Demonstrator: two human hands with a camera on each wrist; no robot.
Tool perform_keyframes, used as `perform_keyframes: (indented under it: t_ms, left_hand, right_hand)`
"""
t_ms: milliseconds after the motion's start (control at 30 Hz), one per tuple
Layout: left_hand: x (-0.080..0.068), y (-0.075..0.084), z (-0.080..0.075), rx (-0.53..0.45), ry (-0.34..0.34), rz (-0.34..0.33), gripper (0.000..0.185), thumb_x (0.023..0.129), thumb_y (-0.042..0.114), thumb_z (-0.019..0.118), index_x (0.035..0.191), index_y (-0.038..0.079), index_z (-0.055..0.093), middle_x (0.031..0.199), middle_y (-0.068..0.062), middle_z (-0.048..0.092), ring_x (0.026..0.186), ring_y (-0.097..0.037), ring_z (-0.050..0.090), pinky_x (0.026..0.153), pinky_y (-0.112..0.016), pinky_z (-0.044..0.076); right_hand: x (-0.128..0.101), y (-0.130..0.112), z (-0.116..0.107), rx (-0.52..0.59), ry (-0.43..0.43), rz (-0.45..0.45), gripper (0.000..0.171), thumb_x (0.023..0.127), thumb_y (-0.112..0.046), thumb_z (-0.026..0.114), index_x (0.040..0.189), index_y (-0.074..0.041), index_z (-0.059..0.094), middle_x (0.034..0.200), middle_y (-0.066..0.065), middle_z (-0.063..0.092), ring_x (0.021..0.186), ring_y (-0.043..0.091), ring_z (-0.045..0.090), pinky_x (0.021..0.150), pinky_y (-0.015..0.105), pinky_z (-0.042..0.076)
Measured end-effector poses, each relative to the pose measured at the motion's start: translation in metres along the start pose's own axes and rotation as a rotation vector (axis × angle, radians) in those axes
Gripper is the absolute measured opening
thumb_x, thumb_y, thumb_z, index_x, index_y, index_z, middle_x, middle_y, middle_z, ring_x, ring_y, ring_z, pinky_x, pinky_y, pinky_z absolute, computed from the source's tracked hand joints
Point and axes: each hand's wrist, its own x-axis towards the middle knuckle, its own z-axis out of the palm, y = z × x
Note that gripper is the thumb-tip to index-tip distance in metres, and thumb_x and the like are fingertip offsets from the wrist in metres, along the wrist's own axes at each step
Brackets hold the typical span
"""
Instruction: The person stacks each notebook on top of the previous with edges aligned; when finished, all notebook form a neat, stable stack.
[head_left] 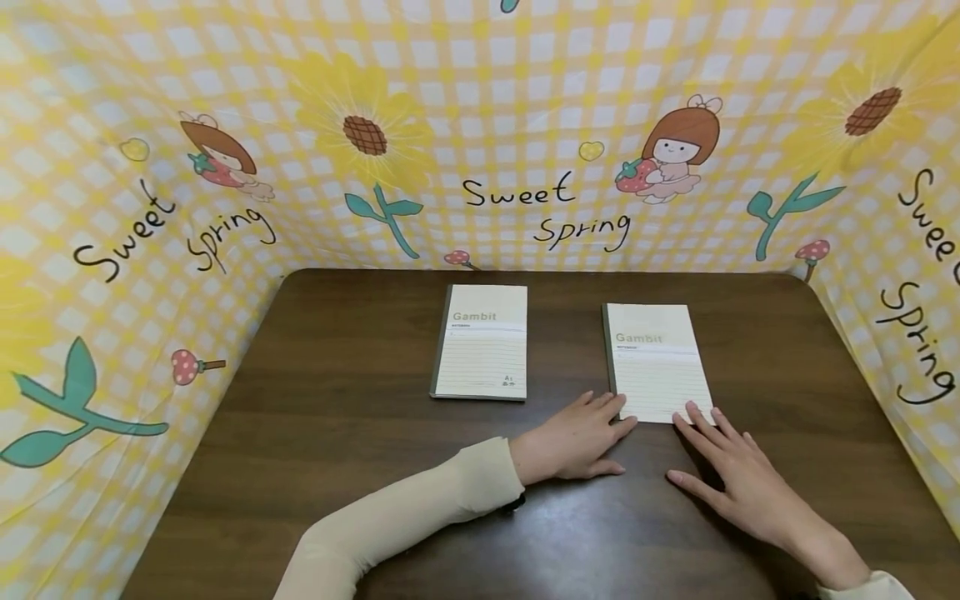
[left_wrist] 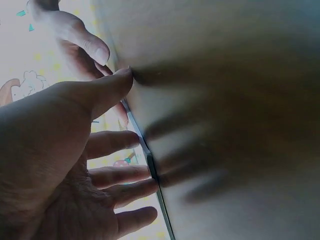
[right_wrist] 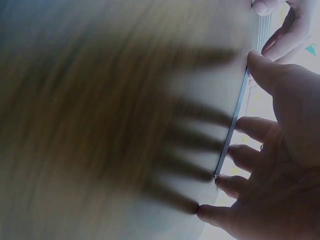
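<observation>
A cream notebook marked "Gambit" [head_left: 658, 367] lies flat at the right of the table, with a dark spine on its left side. My left hand [head_left: 572, 439] rests at its lower left corner, fingers spread and touching the edge. At the lower right corner is my right hand [head_left: 738, 475], its fingertips on the notebook and its thumb on the table. The left wrist view shows the left hand's fingers [left_wrist: 112, 145] along the notebook's thin edge. In the right wrist view, extended right fingers [right_wrist: 250, 157] meet that edge. Neither hand grips anything.
A second, matching "Gambit" notebook [head_left: 483, 354] lies to the left, with small handwriting at its lower right. The dark brown wooden table [head_left: 330, 375] is enclosed by a yellow checked cloth [head_left: 480, 125] at the back and both sides.
</observation>
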Motion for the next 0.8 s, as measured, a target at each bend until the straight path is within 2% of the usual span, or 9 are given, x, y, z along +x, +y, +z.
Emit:
perform_keyframes:
  t_ms: [300, 500, 667, 800]
  left_hand:
    - [-0.032, -0.005, 0.009, 0.012, 0.058, 0.023, 0.073, 0.103, 0.063, 0.050, 0.160, 0.017, 0.043, 0.163, -0.009, 0.042, 0.151, -0.026, 0.043, 0.124, -0.044, 0.039]
    - [-0.051, -0.008, 0.012, 0.000, 0.066, 0.031, 0.073, 0.103, 0.063, 0.052, 0.159, 0.016, 0.044, 0.160, -0.009, 0.045, 0.149, -0.026, 0.045, 0.123, -0.045, 0.040]
    - [-0.060, -0.010, 0.014, -0.072, 0.063, 0.027, 0.070, 0.105, 0.060, 0.051, 0.159, 0.016, 0.045, 0.162, -0.010, 0.043, 0.152, -0.026, 0.043, 0.125, -0.047, 0.038]
    - [-0.060, -0.012, 0.017, -0.172, 0.106, 0.011, 0.065, 0.106, 0.056, 0.050, 0.157, 0.015, 0.048, 0.162, -0.011, 0.044, 0.150, -0.026, 0.044, 0.124, -0.043, 0.039]
  right_hand:
    - [0.000, -0.021, 0.012, 0.014, 0.006, -0.038, 0.078, 0.097, -0.055, 0.068, 0.163, -0.026, 0.039, 0.173, 0.012, 0.028, 0.160, 0.048, 0.019, 0.116, 0.079, 0.020]
    - [-0.003, -0.034, 0.021, 0.028, 0.008, -0.060, 0.076, 0.097, -0.057, 0.067, 0.162, -0.027, 0.040, 0.173, 0.009, 0.029, 0.160, 0.045, 0.019, 0.118, 0.076, 0.021]
    - [-0.004, -0.039, 0.025, 0.033, 0.021, -0.076, 0.074, 0.098, -0.055, 0.067, 0.161, -0.026, 0.042, 0.173, 0.009, 0.030, 0.160, 0.045, 0.019, 0.119, 0.075, 0.022]
    - [0.000, -0.038, 0.026, 0.019, 0.075, -0.117, 0.069, 0.097, -0.047, 0.071, 0.157, -0.020, 0.049, 0.169, 0.011, 0.037, 0.156, 0.048, 0.028, 0.115, 0.073, 0.030]
